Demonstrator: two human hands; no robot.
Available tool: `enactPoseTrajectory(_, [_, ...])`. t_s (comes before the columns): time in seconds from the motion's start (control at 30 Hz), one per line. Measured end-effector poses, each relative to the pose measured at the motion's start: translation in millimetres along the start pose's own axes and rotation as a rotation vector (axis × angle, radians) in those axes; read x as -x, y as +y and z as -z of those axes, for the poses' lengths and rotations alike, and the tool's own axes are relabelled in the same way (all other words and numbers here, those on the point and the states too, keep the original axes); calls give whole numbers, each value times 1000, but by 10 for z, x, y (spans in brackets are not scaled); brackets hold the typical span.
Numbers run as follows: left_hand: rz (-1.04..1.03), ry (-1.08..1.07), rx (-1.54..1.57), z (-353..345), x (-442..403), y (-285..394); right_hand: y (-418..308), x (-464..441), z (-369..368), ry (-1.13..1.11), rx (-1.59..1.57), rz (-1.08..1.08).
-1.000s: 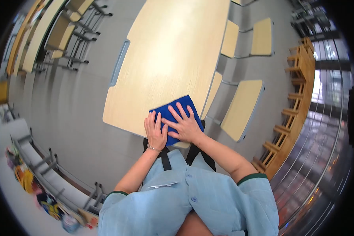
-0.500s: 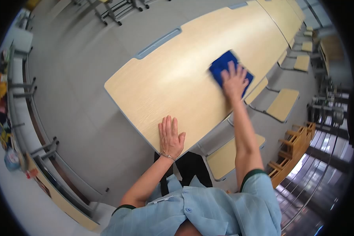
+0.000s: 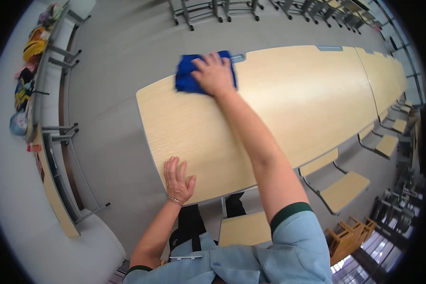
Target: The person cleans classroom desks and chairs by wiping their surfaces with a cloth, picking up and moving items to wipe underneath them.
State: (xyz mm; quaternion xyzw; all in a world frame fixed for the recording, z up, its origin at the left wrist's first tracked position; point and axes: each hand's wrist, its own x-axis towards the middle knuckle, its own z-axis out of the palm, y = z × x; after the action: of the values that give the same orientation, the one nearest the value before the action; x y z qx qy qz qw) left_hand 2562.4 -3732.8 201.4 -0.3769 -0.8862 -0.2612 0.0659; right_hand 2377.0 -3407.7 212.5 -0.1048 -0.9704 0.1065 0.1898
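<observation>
A dark blue cloth [image 3: 188, 79] lies on the far left edge of a pale wood-grain table [image 3: 293, 104], partly over the rim. My right hand [image 3: 215, 75] presses down on it and holds it against the surface, fingers spread across its right part. That arm stretches over the tabletop. Near the table's front left corner, my left hand [image 3: 177, 180] rests flat with its fingers out and nothing in it. A bracelet [image 3: 174, 199] circles the left wrist.
Seats [image 3: 344, 191] with pale boards line the near right side of the table. More wheeled furniture [image 3: 208, 12] stands beyond it. Along the left wall, a bench [image 3: 54, 184] has metal legs. Wooden stools [image 3: 348, 239] are at the lower right.
My right hand has carried the blue cloth from the table's near right edge across to its far left edge. My left hand stays flat near the corner. The camera view has turned.
</observation>
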Motion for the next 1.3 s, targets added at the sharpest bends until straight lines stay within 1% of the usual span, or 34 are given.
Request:
enactPoseTrajectory(0.07, [1,-40,-22,29,-22,8,324,-133,29,13,66,-25])
enactPoseTrajectory(0.13, [8,-78,-30,47,-24,53,550,-395,12,-23,160,-58])
enactPoseTrajectory(0.17, [7,-93,-44,48,-7,47,718,-571,-71,-11,226,-124])
enactPoseTrajectory(0.23, [2,-97,-69,37,-110,-19,1124,-875,-129,111,318,-293])
enactPoseTrajectory(0.27, [6,-101,-69,33,-102,-20,1242,-942,-105,298,303,-371])
enactPoseTrajectory(0.3, [14,-115,-59,32,-56,13,1297,-990,-16,407,219,-423])
enactPoseTrajectory(0.33, [32,-140,-58,52,-8,52,1373,-1015,-1,545,70,-379])
enactPoseTrajectory(0.4, [41,-172,-44,61,-90,31,1243,-916,226,562,-155,-273])
enactPoseTrajectory(0.47, [32,-141,-65,12,-117,-5,851,-560,565,512,-306,-118])
enactPoseTrajectory(0.5, [38,-144,-77,19,-57,20,551,-260,791,439,-402,-75])
enactPoseTrajectory(0.53, [44,-149,-64,43,-22,74,290,57,961,411,-474,20])
enactPoseTrajectory(0.6, [42,-144,-51,55,-109,61,-103,732,944,315,-510,158])
enactPoseTrajectory(0.67, [66,-128,-61,14,-74,32,-638,1286,1116,-77,-334,231])
enactPoseTrajectory(0.73, [87,-93,-79,-75,4,-5,-863,1749,910,-203,-302,496])
enactPoseTrajectory(0.8, [116,-53,-115,-170,104,-74,-746,1647,854,-226,-250,473])
enactPoseTrajectory(0.83, [54,36,-101,-102,-1,-8,-683,1559,784,-247,-229,465])
enactPoseTrajectory(0.9, [66,-18,-83,-21,-66,44,-226,1376,765,-184,-228,369])
enactPoseTrajectory(0.93, [74,-34,-82,-7,-85,58,67,1304,870,-133,-218,264])
enactPoseTrajectory(1.0, [90,-36,-83,-16,-108,90,916,1279,947,-10,-72,10])
enactPoseTrajectory(1.03, [100,-33,-84,-21,-111,94,1459,1327,975,30,-19,-141])
enactPoseTrajectory(1.1, [82,-10,-95,-39,-115,87,2382,1494,1087,58,264,-495])
enactPoseTrajectory(1.13, [77,7,-96,-57,-115,97,2596,1554,1220,34,349,-687])
enactPoseTrajectory(1.17, [76,16,-91,-67,-151,101,2641,1538,1379,-65,439,-932])
enactPoseTrajectory(1.2, [81,20,-87,-72,-156,109,2611,1619,1411,-52,501,-974])
enactPoseTrajectory(1.27, [98,35,-87,-67,-77,110,2344,1826,1235,-25,586,-851])
enactPoseTrajectory(1.3, [95,51,-89,-77,-72,104,2041,1998,1205,-49,554,-699])
